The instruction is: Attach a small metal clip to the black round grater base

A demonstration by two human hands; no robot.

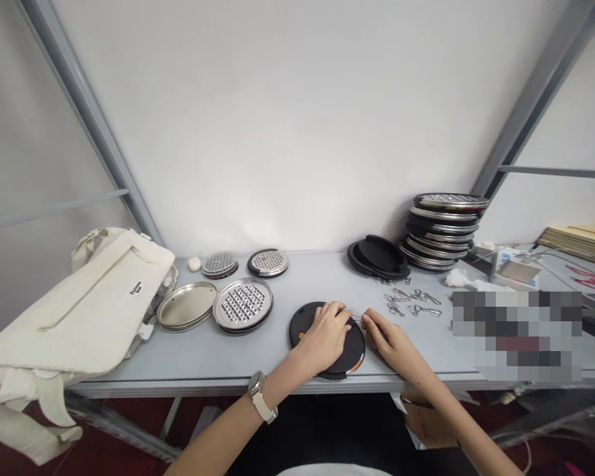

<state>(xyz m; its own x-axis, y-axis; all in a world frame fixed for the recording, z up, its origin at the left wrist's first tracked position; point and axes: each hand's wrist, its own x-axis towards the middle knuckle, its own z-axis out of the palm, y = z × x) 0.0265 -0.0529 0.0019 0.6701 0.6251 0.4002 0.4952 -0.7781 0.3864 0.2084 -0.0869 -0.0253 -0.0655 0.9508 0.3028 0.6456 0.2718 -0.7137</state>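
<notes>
My left hand (327, 334) lies on a round black disc (305, 324) near the front edge of the grey table (258, 354), fingers curled at the disc's far rim. My right hand (389, 337) is just to the right of the disc, fingertips pinched together on a thin metal wire piece (356, 318) that spans between both hands. A scatter of small metal wire clips (411, 301) lies just beyond my right hand. A white watch sits on my left wrist.
Round metal grater discs (242, 304) and a plain metal plate (187, 305) lie to the left, with a cream cloth bag (89, 304) at the table's left end. A stack of black-and-metal discs (443, 228) and black lids (379, 256) stand at the back right.
</notes>
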